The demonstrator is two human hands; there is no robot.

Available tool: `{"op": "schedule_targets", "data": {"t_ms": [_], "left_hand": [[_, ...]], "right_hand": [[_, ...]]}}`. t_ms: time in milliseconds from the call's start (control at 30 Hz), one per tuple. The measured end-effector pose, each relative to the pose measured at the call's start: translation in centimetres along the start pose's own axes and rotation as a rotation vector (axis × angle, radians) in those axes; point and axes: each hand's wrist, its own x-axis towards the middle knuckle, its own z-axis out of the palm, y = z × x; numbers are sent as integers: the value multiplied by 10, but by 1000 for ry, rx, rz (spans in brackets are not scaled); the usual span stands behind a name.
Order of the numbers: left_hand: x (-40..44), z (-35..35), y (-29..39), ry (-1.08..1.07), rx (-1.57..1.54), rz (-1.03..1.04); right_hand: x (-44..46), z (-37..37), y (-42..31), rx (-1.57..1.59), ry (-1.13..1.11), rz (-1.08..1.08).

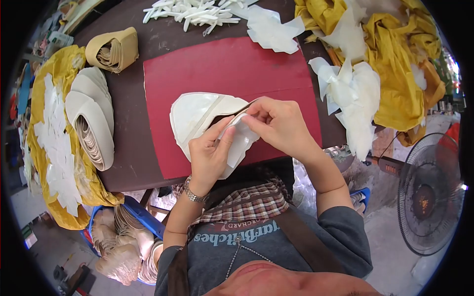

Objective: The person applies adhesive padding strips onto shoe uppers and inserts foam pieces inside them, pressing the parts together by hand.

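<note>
A white, curved shoe upper (190,116), with a pale strip across it and glossy patches, is held just above a red mat (276,71). Its near edge is pinched between the thumb and fingers of my left hand (210,155), which wears a metal watch. My right hand (281,123) has its thumb and fingertips closed on the folded edge of the same upper, close to the left fingertips. Part of the upper hangs toward the table's front edge. The fingers hide the exact spot being pinched.
Nested stacks of uppers (91,116) and a tan bundle (112,49) stand on the left. White strips (192,12) and translucent sheets (274,29) lie at the back. Yellow bags (395,64) flank the table. A fan (424,195) stands right, a blue crate (143,217) lower left.
</note>
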Motion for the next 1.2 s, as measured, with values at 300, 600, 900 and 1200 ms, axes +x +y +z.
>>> {"op": "schedule_targets", "data": {"t_ms": [300, 600, 900, 1200], "left_hand": [[21, -3, 37, 287, -173, 32], [6, -27, -4, -41, -563, -143], [22, -69, -12, 279, 90, 41], [60, -100, 9, -123, 589, -104]], "right_hand": [[-11, 31, 11, 745, 624, -39], [-7, -4, 13, 1340, -261, -327], [-33, -17, 37, 267, 162, 201], [-34, -85, 6, -58, -11, 45]]}}
